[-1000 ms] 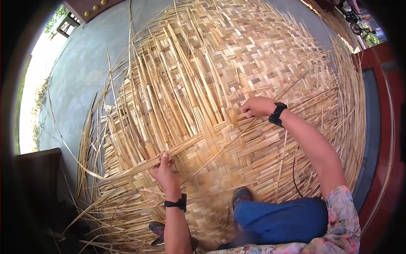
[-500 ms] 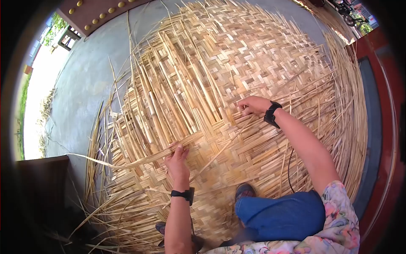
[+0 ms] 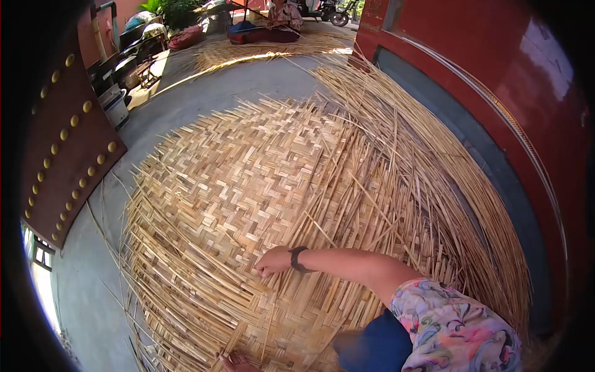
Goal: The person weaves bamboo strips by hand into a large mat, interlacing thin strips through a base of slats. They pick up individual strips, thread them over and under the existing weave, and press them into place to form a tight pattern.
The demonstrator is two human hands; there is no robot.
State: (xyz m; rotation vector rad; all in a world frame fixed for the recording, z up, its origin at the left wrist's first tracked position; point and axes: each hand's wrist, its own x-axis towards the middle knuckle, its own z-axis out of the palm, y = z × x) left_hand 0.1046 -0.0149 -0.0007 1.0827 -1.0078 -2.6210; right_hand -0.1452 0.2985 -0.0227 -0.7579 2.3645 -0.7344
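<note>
A large herringbone-woven mat [image 3: 242,180] of flattened straw-coloured strips lies on the floor. My right hand [image 3: 273,261], with a dark band at its wrist, is closed low over the middle of the mat, where the weave meets loose strips; its fingers appear to pinch a strip end. At the bottom edge of the view, my left hand [image 3: 237,363] is cut off by the frame. Its fingertips are bent around the lower end of a pale strip [image 3: 235,338]. Many long unwoven strips [image 3: 186,266] fan out on the left.
Long loose strips [image 3: 446,186] are heaped on the right, beside a red wall [image 3: 496,56]. A studded dark door [image 3: 68,142] stands at left. Farther back, a person [image 3: 285,17] sits near another mat [image 3: 248,54]. Grey floor [image 3: 204,96] surrounds the mat.
My view has swung right and up, showing the far mat and person. My left hand has dropped to the bottom edge of view; my right hand stays closed at the weave.
</note>
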